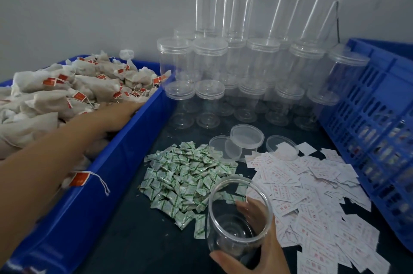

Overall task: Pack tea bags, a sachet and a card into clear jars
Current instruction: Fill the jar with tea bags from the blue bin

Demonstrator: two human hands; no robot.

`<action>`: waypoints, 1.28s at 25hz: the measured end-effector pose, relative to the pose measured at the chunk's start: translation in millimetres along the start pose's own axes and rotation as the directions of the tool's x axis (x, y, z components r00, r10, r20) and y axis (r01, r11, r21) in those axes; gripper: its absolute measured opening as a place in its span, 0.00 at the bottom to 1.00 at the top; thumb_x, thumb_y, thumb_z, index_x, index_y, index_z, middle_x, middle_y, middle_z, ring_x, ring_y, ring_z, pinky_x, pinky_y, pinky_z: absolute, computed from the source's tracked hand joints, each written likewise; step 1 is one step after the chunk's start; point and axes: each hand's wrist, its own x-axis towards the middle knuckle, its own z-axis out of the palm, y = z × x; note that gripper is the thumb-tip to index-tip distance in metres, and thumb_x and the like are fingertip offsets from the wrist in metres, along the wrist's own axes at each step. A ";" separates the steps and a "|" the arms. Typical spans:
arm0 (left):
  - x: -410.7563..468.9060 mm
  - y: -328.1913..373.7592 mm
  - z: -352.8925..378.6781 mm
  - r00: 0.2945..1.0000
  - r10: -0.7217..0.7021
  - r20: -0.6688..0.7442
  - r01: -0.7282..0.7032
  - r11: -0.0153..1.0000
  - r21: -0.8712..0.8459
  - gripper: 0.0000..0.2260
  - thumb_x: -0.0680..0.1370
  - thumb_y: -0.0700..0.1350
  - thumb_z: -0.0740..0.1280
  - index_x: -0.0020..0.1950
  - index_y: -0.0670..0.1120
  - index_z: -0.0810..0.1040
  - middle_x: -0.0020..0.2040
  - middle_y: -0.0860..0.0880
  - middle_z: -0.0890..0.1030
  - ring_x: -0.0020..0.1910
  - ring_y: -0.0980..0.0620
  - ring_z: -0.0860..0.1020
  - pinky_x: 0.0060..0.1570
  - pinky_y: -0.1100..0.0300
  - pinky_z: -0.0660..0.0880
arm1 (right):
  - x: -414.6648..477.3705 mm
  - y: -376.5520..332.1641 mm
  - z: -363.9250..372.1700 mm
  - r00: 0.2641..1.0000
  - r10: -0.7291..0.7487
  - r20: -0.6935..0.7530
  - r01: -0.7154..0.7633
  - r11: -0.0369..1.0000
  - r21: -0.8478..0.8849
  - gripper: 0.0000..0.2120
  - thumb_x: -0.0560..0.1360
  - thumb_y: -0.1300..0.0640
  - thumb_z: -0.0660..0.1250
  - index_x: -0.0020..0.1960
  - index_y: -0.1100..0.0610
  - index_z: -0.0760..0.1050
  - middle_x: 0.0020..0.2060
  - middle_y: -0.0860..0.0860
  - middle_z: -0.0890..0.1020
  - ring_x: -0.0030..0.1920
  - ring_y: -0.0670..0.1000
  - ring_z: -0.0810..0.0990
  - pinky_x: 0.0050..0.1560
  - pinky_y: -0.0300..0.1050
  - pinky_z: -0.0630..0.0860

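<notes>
- Lower centre of the frame: right hand (pixel 252 249) grasps an open clear jar (pixel 223 229), thumb on the near wall, fingers seen through the plastic on the far side. Jar is lidless and tilted; nothing visible inside. Wrist cut off by the bottom edge.
- Left of the frame: left hand (pixel 116 117) reaches into the blue bin (pixel 100 195), among the tea bags (pixel 67 90). Fingertips blurred and partly buried; grip cannot be told.
- One red tag on its string hangs over the bin's near wall.
- Centre: heap of green-printed sachets (pixel 185 180) on the dark table (pixel 134 240), just beside the jar.
- Right of centre: spread of white cards (pixel 312 195), print too small to read; some are cut off at the bottom edge.
- Above the cards: three loose lids (pixel 247 136).
- Upper centre: stacked lidded jars (pixel 245 61), the rear rows hard to count through the clear walls.
- Right edge: blue crate (pixel 368 117), contents blurred.
</notes>
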 end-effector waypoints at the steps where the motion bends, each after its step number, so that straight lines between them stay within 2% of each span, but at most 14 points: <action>1: -0.4 -0.2 1.3 0.999 -0.028 0.018 0.028 0.999 0.019 0.19 0.84 0.46 0.53 0.75 0.57 0.63 0.71 0.45 0.70 0.66 0.43 0.71 0.59 0.55 0.65 | -0.3 0.7 -0.1 1.000 0.002 -0.002 -0.002 1.000 -0.003 0.46 0.54 0.42 0.87 0.66 0.34 0.67 0.61 0.40 0.80 0.61 0.43 0.80 0.57 0.32 0.76; 3: 2.0 -0.8 3.6 0.997 -0.073 0.034 0.070 0.993 0.099 0.16 0.84 0.45 0.52 0.71 0.51 0.68 0.68 0.45 0.73 0.64 0.43 0.72 0.62 0.53 0.63 | -1.3 3.1 -0.7 1.000 0.015 0.001 -0.015 1.000 -0.006 0.47 0.55 0.44 0.87 0.68 0.38 0.67 0.62 0.44 0.80 0.63 0.47 0.80 0.59 0.36 0.77; 7: 10.1 -3.9 6.4 0.992 -0.110 -0.064 0.119 0.980 0.161 0.10 0.82 0.41 0.55 0.55 0.48 0.75 0.58 0.44 0.78 0.56 0.45 0.74 0.59 0.52 0.66 | -2.4 6.2 -2.4 1.000 0.026 0.010 -0.026 0.999 -0.027 0.49 0.57 0.45 0.87 0.70 0.45 0.65 0.63 0.47 0.79 0.63 0.49 0.80 0.60 0.39 0.77; 11: 7.8 -7.9 9.2 0.934 -0.082 -0.348 0.138 0.981 0.138 0.02 0.78 0.43 0.65 0.46 0.48 0.74 0.53 0.46 0.69 0.54 0.43 0.69 0.57 0.46 0.69 | -1.8 6.2 -2.8 1.000 0.025 0.014 -0.025 0.999 -0.026 0.48 0.57 0.46 0.87 0.70 0.45 0.66 0.63 0.49 0.80 0.63 0.50 0.81 0.61 0.42 0.77; 13: 3.6 -3.6 6.5 0.890 -0.084 -0.449 0.107 0.994 0.026 0.07 0.76 0.43 0.69 0.43 0.47 0.72 0.52 0.44 0.71 0.47 0.45 0.69 0.47 0.50 0.70 | -2.4 4.5 -3.3 1.000 0.015 0.013 -0.015 1.000 -0.024 0.47 0.58 0.45 0.86 0.70 0.44 0.66 0.62 0.47 0.80 0.63 0.49 0.81 0.60 0.38 0.76; 16: -7.6 12.5 -8.0 0.828 -0.181 -0.531 0.016 0.954 -0.301 0.09 0.77 0.45 0.68 0.45 0.43 0.71 0.47 0.40 0.76 0.40 0.47 0.73 0.37 0.55 0.68 | -1.9 0.1 -2.3 1.000 0.021 -0.003 -0.021 1.000 -0.004 0.46 0.56 0.42 0.86 0.68 0.38 0.66 0.62 0.41 0.79 0.62 0.43 0.80 0.58 0.30 0.74; 19: -36.7 52.0 -38.4 0.772 -0.165 -0.614 -0.261 0.798 -0.543 0.09 0.76 0.45 0.70 0.44 0.45 0.71 0.43 0.41 0.79 0.36 0.49 0.79 0.36 0.57 0.76 | -2.4 -0.2 -3.2 0.999 0.035 0.022 -0.036 0.999 0.011 0.47 0.55 0.42 0.86 0.68 0.38 0.66 0.62 0.39 0.79 0.62 0.42 0.79 0.59 0.29 0.73; 22: -90.2 112.2 -51.4 0.854 0.181 -0.488 -0.504 0.523 -0.688 0.09 0.68 0.48 0.74 0.40 0.49 0.74 0.43 0.46 0.83 0.41 0.54 0.84 0.41 0.63 0.81 | -2.3 -3.3 -5.9 0.998 0.041 0.037 -0.042 0.999 0.025 0.50 0.55 0.41 0.86 0.70 0.46 0.65 0.61 0.37 0.78 0.62 0.40 0.79 0.57 0.28 0.74; 24: -124.5 147.2 -39.1 0.820 0.473 -0.322 -0.534 0.431 -0.727 0.08 0.67 0.49 0.73 0.39 0.51 0.75 0.47 0.49 0.83 0.46 0.53 0.84 0.44 0.61 0.81 | -2.5 -6.3 -6.5 0.999 0.033 0.033 -0.033 0.999 0.013 0.51 0.55 0.41 0.85 0.71 0.50 0.65 0.60 0.38 0.79 0.61 0.41 0.80 0.57 0.31 0.76; 26: -147.6 170.4 -19.9 0.752 0.640 -0.157 -0.549 0.476 -0.687 0.08 0.69 0.47 0.73 0.39 0.51 0.74 0.49 0.54 0.82 0.49 0.57 0.82 0.45 0.64 0.80 | -4.7 -6.4 -5.7 0.998 0.010 0.063 -0.010 1.000 0.005 0.45 0.56 0.43 0.85 0.69 0.42 0.70 0.58 0.40 0.82 0.58 0.42 0.82 0.56 0.35 0.78; 28: -154.8 179.7 -3.5 0.713 0.698 -0.070 -0.607 0.565 -0.559 0.08 0.71 0.46 0.73 0.40 0.52 0.73 0.49 0.56 0.81 0.52 0.58 0.79 0.51 0.62 0.78 | -4.3 -14.6 -5.4 0.996 -0.006 0.090 0.011 0.998 -0.054 0.40 0.58 0.52 0.86 0.62 0.29 0.73 0.52 0.31 0.82 0.53 0.34 0.81 0.50 0.30 0.78; 29: -154.3 180.0 -0.1 0.715 0.698 -0.040 -0.620 0.608 -0.496 0.08 0.72 0.47 0.73 0.42 0.53 0.74 0.50 0.57 0.81 0.53 0.60 0.78 0.54 0.63 0.76 | -2.5 -15.5 -6.6 0.996 -0.023 0.087 0.028 0.998 -0.058 0.42 0.58 0.60 0.86 0.64 0.33 0.73 0.52 0.30 0.82 0.53 0.33 0.81 0.50 0.28 0.77; 30: -151.7 177.7 -0.9 0.728 0.685 -0.016 -0.614 0.642 -0.459 0.08 0.72 0.50 0.72 0.44 0.54 0.74 0.52 0.58 0.80 0.55 0.62 0.76 0.57 0.65 0.73 | -1.0 -14.1 -8.2 0.996 -0.029 0.090 0.033 0.999 -0.041 0.45 0.59 0.66 0.85 0.69 0.43 0.71 0.54 0.33 0.82 0.55 0.35 0.81 0.51 0.28 0.77; 32: -140.7 168.7 -11.1 0.772 0.635 -0.036 -0.583 0.684 -0.439 0.09 0.71 0.54 0.70 0.49 0.58 0.75 0.54 0.60 0.79 0.56 0.66 0.75 0.59 0.71 0.70 | 1.3 -14.1 -10.0 0.992 0.023 0.126 -0.025 1.000 0.012 0.45 0.60 0.62 0.85 0.71 0.57 0.66 0.56 0.45 0.82 0.56 0.45 0.83 0.55 0.35 0.78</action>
